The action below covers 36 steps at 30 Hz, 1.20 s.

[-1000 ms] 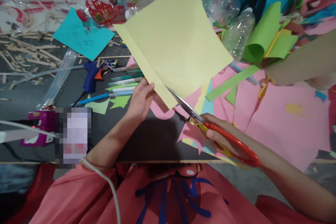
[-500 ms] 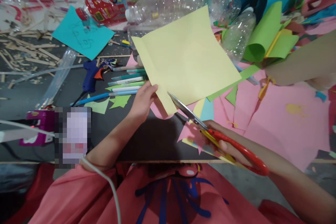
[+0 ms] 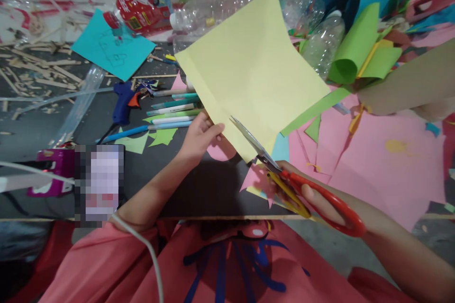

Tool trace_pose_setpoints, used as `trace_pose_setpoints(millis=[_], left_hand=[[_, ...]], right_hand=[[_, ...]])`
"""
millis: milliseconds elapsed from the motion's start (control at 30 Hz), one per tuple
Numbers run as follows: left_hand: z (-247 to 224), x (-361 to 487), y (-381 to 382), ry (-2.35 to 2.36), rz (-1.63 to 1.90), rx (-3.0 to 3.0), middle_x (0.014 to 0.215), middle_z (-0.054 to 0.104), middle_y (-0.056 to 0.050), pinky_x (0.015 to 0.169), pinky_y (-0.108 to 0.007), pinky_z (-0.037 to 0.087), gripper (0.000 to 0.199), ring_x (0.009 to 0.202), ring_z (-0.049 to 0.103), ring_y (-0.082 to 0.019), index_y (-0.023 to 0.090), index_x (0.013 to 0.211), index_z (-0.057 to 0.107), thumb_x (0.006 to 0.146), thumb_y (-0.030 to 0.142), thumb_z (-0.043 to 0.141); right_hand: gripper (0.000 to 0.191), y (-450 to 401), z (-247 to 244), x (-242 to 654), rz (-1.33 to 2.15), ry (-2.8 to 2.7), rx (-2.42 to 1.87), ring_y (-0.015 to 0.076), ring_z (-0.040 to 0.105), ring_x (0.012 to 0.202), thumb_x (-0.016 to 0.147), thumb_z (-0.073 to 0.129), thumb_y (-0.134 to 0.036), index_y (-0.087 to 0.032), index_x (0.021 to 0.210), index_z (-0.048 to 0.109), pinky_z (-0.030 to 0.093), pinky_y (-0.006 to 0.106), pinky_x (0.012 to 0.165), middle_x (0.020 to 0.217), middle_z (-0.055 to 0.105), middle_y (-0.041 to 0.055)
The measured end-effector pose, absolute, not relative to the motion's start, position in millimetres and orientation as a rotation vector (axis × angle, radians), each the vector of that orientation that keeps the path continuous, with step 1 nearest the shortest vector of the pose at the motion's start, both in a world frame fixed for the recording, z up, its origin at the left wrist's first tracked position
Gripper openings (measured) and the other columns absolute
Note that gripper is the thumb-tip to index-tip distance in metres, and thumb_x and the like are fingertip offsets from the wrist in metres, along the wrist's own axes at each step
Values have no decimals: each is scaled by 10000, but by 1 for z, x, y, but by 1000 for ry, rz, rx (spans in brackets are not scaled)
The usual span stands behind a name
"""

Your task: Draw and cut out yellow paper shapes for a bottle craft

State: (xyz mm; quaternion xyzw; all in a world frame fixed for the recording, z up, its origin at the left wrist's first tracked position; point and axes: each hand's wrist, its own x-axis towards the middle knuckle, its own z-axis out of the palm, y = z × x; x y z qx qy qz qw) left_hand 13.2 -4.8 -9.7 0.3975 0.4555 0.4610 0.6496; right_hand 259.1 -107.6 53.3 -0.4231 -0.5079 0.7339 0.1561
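A sheet of pale yellow paper [image 3: 245,61] is tilted up over the table, its left side creased in a narrow strip. My left hand [image 3: 203,136] pinches its lower left edge between thumb and fingers. In my right hand [image 3: 289,182] are scissors [image 3: 263,154] with one red and one yellow handle. Their upper blade lies across the front of the paper near its lower corner; the lower blade is mostly hidden behind the sheet. Under the paper, a rounded pink scrap [image 3: 222,147] shows partly.
Several markers [image 3: 172,116] and a blue glue gun [image 3: 122,102] lie to the left, near wood sticks [image 3: 39,73]. Plastic bottles [image 3: 325,40] and rolled green paper [image 3: 355,49] stand behind. Pink sheets [image 3: 384,165] cover the right side. A phone [image 3: 101,182] lies at front left.
The yellow paper has tipped, its top corner higher and its lower corner further right and down. My left hand has shifted slightly right along it. The scissors' handles have spread a little wider.
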Motion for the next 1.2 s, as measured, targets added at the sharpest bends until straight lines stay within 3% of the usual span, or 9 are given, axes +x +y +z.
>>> trace_pose_setpoints(millis=[167,400,533,633,767,1000,1133,1200], left_hand=[[-8,14,-6,990,1054,927,641,656,33,489,-245,447,301,513,579,-114,215,880,617,660,294,806],[-12,11,-7,1012,1044,953,741,697,7,662,-313,534,339,667,664,-166,212,979,621,696,307,782],[-15,10,-6,1004,1048,961,777,701,-12,722,-341,542,341,751,685,-197,207,980,620,700,314,782],[-16,9,-5,993,1044,964,758,692,-8,649,-309,518,361,668,654,-170,202,965,610,687,338,794],[-16,10,-4,990,1020,962,742,687,11,564,-266,478,383,564,595,-123,201,952,596,667,354,802],[-10,12,-4,1013,990,945,732,686,18,563,-270,485,349,540,579,-118,203,921,587,639,305,765],[-4,13,-2,1030,955,954,800,726,-7,692,-319,538,323,735,681,-194,195,880,601,598,281,735],[-4,13,-2,1064,942,968,828,743,-24,777,-352,545,310,833,698,-231,184,855,624,591,304,733]], right_hand=[[584,-107,56,251,2084,-1351,-1270,155,553,767,860,439,-763,-251,1123,530,546,310,743,902,525,33],[579,-108,58,246,2012,-1316,-1303,116,409,574,894,446,-708,-244,1232,519,540,306,675,739,471,-23],[572,-109,58,245,2002,-1324,-1356,96,375,550,880,473,-719,-230,1175,513,396,237,497,704,443,-40],[587,-109,54,245,2042,-1260,-1327,64,298,493,847,529,-729,-213,1126,498,248,212,422,645,378,-75],[620,-109,49,243,2064,-1164,-1343,46,258,452,817,585,-725,-203,1138,491,171,210,392,609,362,-92],[594,-108,47,244,2051,-1208,-1375,53,270,437,820,598,-709,-210,1123,486,190,206,376,566,359,-100],[549,-108,46,248,2035,-1334,-1358,48,256,433,832,562,-725,-216,1022,487,185,213,369,588,321,-97],[550,-108,47,251,2042,-1374,-1365,51,249,437,846,552,-716,-216,1068,494,186,216,379,592,294,-99]])
